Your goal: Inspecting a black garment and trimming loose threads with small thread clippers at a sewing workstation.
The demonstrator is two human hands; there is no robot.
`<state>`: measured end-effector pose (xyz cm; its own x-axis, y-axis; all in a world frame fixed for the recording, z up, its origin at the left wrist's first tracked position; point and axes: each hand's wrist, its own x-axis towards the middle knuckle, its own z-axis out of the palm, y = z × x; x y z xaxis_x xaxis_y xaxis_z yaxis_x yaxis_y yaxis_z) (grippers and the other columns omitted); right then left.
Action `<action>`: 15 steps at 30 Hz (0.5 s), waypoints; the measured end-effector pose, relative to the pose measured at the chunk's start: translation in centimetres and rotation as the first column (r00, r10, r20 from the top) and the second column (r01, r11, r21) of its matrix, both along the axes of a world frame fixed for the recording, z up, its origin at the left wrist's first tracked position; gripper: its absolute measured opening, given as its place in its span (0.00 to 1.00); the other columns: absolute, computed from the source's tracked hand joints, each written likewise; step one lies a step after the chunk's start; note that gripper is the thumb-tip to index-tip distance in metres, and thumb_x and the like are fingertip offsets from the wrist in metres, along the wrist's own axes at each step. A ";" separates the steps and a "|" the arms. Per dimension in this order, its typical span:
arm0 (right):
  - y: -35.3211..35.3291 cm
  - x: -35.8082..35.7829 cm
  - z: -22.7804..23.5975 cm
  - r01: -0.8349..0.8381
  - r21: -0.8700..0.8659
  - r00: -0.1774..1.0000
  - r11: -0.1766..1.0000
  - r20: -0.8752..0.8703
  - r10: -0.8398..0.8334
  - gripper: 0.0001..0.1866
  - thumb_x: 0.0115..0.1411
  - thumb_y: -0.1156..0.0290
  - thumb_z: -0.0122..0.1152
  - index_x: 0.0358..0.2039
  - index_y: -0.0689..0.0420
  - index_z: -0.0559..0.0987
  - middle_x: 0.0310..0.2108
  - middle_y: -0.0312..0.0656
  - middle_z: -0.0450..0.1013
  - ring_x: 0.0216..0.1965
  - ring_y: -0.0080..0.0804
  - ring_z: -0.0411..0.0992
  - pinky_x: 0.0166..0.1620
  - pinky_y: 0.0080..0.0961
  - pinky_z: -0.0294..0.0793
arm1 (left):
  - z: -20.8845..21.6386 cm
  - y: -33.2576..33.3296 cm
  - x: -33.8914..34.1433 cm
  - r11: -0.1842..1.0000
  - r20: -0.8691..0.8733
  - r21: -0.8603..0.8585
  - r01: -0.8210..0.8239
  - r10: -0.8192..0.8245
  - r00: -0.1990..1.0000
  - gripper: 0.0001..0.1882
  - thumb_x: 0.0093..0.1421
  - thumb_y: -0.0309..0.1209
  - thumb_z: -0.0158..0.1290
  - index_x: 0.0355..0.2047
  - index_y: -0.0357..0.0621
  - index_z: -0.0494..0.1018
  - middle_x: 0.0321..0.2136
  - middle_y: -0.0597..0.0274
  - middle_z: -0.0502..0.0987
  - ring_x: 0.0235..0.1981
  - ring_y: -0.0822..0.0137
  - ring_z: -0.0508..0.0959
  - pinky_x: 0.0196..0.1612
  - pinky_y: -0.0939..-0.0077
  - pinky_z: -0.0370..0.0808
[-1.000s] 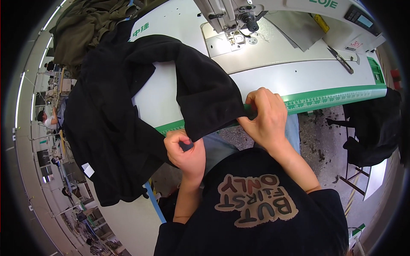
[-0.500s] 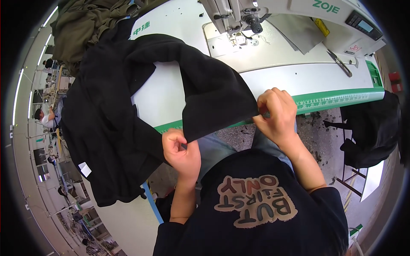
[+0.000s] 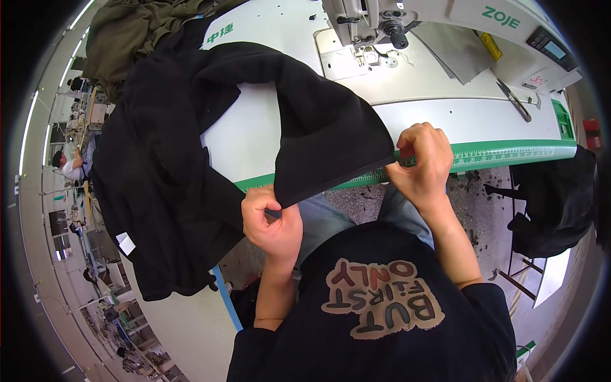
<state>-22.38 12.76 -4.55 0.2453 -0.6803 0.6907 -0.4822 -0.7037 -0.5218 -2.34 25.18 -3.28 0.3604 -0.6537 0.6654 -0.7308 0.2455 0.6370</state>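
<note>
A black garment of soft fabric lies over the left of the sewing table, with a small white label on its lower left. One part of it curves round as a loop and comes down to a straight lower edge between my hands. My left hand pinches this edge at its near left corner. At the far right corner, my right hand has its thumb and curled fingers closed at the fabric. The stretch of edge between them hangs taut over the table's front, above my lap.
A white sewing machine stands at the back, its needle plate beyond the garment. Tweezers and grey sheets lie to the right. A green ruler strip lines the front edge. Brown-green fabric is heaped far left; a black bundle sits right.
My right hand has shifted slightly right, and the garment's right corner with it. My left hand keeps its pinch almost in place. The whole view has turned a little.
</note>
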 end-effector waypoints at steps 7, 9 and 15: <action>-1.2 -1.5 0.1 0.002 -0.002 0.998 1.000 -0.056 -0.002 0.17 0.28 0.82 0.59 0.22 0.54 0.66 0.19 0.36 0.65 0.19 0.33 0.62 0.27 0.28 0.59 | 0.2 0.9 1.5 0.999 -0.150 -0.009 0.034 -0.035 0.988 0.15 0.53 0.11 0.53 0.28 0.41 0.59 0.23 0.61 0.68 0.26 0.72 0.68 0.35 0.83 0.67; -1.4 -1.8 0.0 -0.010 -0.008 0.998 1.000 -0.070 0.009 0.17 0.28 0.82 0.59 0.21 0.54 0.66 0.19 0.36 0.65 0.19 0.34 0.62 0.27 0.28 0.59 | -0.1 1.1 1.8 0.999 -0.187 -0.012 0.045 -0.046 0.981 0.15 0.54 0.13 0.56 0.28 0.41 0.60 0.23 0.60 0.70 0.26 0.71 0.69 0.36 0.82 0.68; -1.6 -2.3 -0.3 -0.091 -0.014 0.992 0.996 -0.085 0.090 0.16 0.28 0.83 0.59 0.20 0.55 0.65 0.19 0.37 0.66 0.19 0.34 0.62 0.26 0.28 0.60 | -0.1 0.9 2.2 0.998 -0.053 0.013 0.058 -0.058 0.997 0.16 0.50 0.08 0.48 0.29 0.43 0.57 0.24 0.62 0.65 0.25 0.75 0.65 0.31 0.85 0.66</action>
<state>-24.72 11.19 -4.85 0.3632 -0.6402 0.6769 -0.4576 -0.7554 -0.4689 -0.10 26.10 -3.36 0.3557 -0.6837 0.6372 -0.6812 0.2772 0.6776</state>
